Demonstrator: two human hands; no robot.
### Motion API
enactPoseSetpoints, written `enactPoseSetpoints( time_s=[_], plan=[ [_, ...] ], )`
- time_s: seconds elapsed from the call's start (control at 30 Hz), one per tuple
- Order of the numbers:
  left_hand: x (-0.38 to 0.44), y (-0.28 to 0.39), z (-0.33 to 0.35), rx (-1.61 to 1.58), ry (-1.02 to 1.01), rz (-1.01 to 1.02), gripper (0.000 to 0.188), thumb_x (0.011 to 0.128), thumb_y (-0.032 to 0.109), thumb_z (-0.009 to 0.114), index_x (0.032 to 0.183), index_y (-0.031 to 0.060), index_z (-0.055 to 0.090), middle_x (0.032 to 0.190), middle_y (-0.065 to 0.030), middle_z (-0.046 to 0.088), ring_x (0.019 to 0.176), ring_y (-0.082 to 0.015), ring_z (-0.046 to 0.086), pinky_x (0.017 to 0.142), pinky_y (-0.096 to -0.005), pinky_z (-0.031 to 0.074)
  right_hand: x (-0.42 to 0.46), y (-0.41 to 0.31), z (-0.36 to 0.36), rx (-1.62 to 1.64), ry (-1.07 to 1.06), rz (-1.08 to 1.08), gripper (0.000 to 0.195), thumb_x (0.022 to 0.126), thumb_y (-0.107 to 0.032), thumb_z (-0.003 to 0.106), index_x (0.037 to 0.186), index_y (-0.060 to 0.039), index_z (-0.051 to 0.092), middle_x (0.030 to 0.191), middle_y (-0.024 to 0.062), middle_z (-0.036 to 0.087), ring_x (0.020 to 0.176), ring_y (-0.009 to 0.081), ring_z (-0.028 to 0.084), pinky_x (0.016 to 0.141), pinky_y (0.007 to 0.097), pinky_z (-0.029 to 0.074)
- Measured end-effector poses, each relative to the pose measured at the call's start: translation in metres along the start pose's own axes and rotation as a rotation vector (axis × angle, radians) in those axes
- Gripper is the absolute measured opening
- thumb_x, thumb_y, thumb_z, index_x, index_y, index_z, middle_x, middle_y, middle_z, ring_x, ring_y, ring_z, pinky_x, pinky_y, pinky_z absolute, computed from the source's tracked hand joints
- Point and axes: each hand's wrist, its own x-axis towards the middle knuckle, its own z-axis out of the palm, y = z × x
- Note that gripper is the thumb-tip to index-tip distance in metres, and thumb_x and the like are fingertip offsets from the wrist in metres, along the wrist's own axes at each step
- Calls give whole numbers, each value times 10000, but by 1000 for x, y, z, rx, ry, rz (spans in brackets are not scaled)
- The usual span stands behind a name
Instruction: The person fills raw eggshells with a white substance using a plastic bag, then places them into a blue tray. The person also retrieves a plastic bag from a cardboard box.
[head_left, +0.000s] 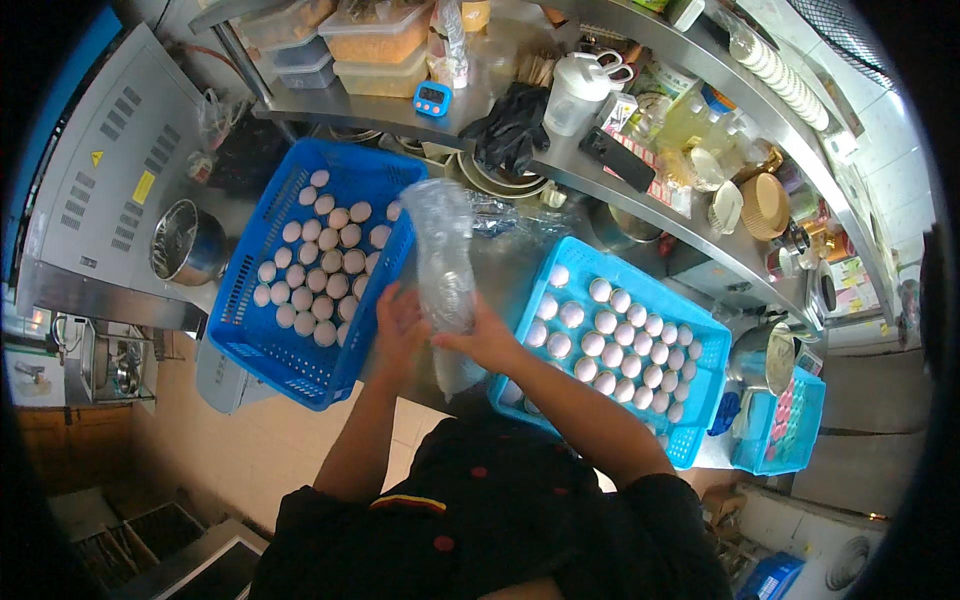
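Note:
Upright before me is a long clear plastic package (444, 259), blurred, its contents hard to make out. My right hand (484, 341) grips its lower right side, the thumb lying across the front. Against or just beside its left edge is my left hand (401, 326), fingers somewhat bent; whether it bears on the plastic is unclear. To the left stands a dark blue plastic basket (259, 349) with many pale round pieces (328, 261). A light blue plastic basket (574, 251) on the right holds similar pale pieces (631, 366), partly hidden by my right forearm.
A steel shelf (337, 112) overhangs the steel counter (501, 259), carrying food tubs (375, 45), a blue timer (432, 98) and a phone (617, 159). A metal pot (187, 244) stands left. Farther right are a steel pot (759, 356) and a smaller blue basket (814, 427).

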Motion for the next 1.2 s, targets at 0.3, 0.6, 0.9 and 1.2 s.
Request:
enactPoseSetpoints(
  time_s=[0.3,0.6,0.9,1.2],
  plan=[
    [86,19,8,116,227,-13,953,839,123,824,1611,39,272,1525,-164,470,1378,-291,490,1136,-423,453,23,30,11,-114,-20,45,603,872,-307,843,1357,-29,619,1170,185,733,1117,309,709,985,454,545],
    [111,41,-16,167,11,127,668,835,164,817,1442,37,570,1382,-109,599,1240,-218,587,1058,-364,483,34,3,-5,-215,-34,136,471,963,-466,716,1002,1,764,958,224,763,890,386,744,838,488,574],
    [79,36,-46,-151,102,-210,700,874,209,802,1495,86,502,1404,-119,573,1273,-267,576,1038,-421,517,62,-30,-29,-605,-200,-148,436,934,-447,739,973,-13,755,981,244,746,968,413,724,887,530,541],
    [55,-12,-75,85,-205,-251,952,802,315,882,1574,63,386,1432,-113,540,1340,-275,520,1100,-410,461,75,-9,-39,-742,-90,-229,314,968,-236,685,1233,-68,669,1032,234,734,998,442,705,908,533,553]
  ],
)
